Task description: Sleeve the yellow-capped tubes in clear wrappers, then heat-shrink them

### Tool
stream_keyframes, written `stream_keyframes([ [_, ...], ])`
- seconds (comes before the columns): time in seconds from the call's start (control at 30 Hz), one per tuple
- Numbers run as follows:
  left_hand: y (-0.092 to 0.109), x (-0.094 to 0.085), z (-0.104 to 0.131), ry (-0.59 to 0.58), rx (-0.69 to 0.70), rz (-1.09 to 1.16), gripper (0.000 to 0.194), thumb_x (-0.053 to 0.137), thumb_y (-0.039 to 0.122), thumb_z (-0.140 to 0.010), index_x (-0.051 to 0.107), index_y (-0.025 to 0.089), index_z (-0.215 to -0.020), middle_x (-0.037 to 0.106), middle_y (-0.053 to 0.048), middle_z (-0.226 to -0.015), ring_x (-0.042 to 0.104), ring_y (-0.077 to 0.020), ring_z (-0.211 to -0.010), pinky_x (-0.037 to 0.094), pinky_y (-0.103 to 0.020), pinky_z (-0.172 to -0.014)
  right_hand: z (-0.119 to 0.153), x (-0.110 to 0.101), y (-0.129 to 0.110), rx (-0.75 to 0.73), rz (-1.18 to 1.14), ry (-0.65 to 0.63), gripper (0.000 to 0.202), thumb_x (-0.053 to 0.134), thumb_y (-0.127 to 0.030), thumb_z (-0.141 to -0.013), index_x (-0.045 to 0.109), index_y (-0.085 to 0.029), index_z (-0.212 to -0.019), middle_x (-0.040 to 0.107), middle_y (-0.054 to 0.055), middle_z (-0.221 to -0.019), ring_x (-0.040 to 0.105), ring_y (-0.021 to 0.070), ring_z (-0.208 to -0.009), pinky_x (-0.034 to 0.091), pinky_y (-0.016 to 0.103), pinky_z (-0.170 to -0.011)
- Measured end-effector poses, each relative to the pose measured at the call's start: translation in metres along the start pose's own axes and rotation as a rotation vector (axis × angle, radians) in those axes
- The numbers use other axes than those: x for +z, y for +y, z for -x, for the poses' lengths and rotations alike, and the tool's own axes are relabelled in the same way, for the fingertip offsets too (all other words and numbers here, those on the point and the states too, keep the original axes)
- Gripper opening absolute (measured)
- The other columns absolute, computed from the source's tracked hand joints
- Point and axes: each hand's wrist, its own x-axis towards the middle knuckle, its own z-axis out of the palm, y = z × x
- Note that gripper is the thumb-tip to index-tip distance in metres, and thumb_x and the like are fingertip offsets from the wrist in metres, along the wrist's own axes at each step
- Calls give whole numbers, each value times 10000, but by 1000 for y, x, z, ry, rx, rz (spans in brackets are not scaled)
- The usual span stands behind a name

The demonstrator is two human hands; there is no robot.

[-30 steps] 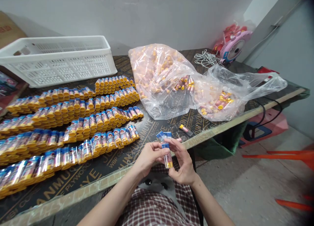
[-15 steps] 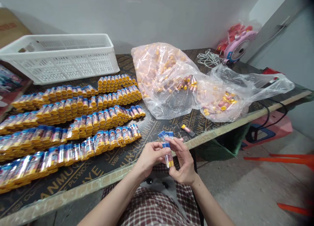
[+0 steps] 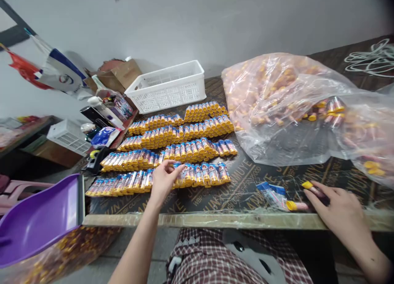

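My left hand [image 3: 165, 178] is at the front row of small blue-and-yellow tubes [image 3: 198, 174], its thumb and fingertips closed round the top of one tube. My right hand [image 3: 338, 206] rests near the table's front edge, fingers closed over a yellow-capped tube [image 3: 317, 190]. Just left of it lies another yellow-capped tube [image 3: 297, 206], beside several clear sleeves with blue ends [image 3: 272, 193]. More stacked rows of tubes [image 3: 187, 150] stretch behind the front one.
A large clear bag of yellow-capped tubes [image 3: 271, 91] lies at the back right. A white basket [image 3: 168, 89] stands behind the rows. White cable [image 3: 371, 58] is coiled at the far right. A purple dustpan [image 3: 46, 218] is off the table's left end.
The view has turned left. My hands, together on one tube before, have parted: the left has moved to the front row, the right to a yellow-capped tube on the table.
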Motion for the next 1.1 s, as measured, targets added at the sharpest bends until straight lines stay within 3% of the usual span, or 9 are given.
stream_keyframes([
  [0.17,-28,-10,-16,35,46,-380,450,655,557,-643,651,165,-864,580,-7,-537,560,-178,-561,370,-247,-572,6,4,-11,-79,175,-55,419,427,-582,-827,674,-250,-895,595,139,-720,551,277,-667,415,449,-679],
  [0.33,12,15,11,294,245,-368,389,582,514,-753,661,162,-896,554,1,-580,502,-146,-556,354,-244,-590,5,-4,-26,-22,180,-124,310,547,-439,-803,660,-219,-990,607,93,-800,560,253,-784,432,384,-738],
  [0.4,31,46,28,152,314,-153,319,566,462,-788,651,164,-866,582,-6,-653,499,-133,-579,363,-233,-584,1,-6,-31,35,209,-223,367,568,-414,-788,632,-187,-1070,603,87,-835,556,252,-816,435,383,-770],
  [0.47,43,89,45,-169,346,1,261,543,411,-813,648,172,-792,615,-20,-687,530,-142,-615,381,-234,-602,-5,-6,-34,104,209,-302,432,600,-392,-768,595,-174,-1141,605,95,-869,557,258,-841,430,387,-779],
  [0.53,46,137,58,-509,413,-26,192,570,353,-799,654,181,-814,641,-42,-769,560,-156,-668,394,-249,-652,-10,-4,-36,114,201,-325,473,622,-379,-754,568,-181,-1180,616,88,-882,568,247,-836,434,367,-769],
  [0.57,45,160,61,-589,433,-100,184,603,335,-775,651,179,-860,640,-55,-814,564,-165,-684,394,-262,-674,-12,-3,-37,110,193,-323,480,625,-376,-752,561,-185,-1188,621,84,-886,573,241,-831,436,357,-762],
  [0.7,31,213,62,-552,429,-463,259,632,381,-759,598,169,-904,607,-90,-897,574,-230,-799,366,-293,-672,-13,-3,-38,91,136,-276,430,606,-374,-769,579,-199,-1160,632,66,-862,563,224,-778,435,344,-726],
  [0.83,21,215,58,-511,453,-507,141,584,326,-801,575,185,-799,599,-49,-832,558,-191,-759,335,-269,-644,-8,-6,-40,99,39,-179,326,591,-379,-787,639,-194,-1051,654,71,-856,530,223,-760,423,359,-739],
  [1.1,17,216,57,-523,370,-183,105,630,209,-707,553,165,-651,577,11,-631,520,-125,-614,344,-226,-609,1,-13,-43,322,-218,220,372,567,-476,-804,602,-152,-984,637,74,-812,537,177,-668,453,334,-659],
])
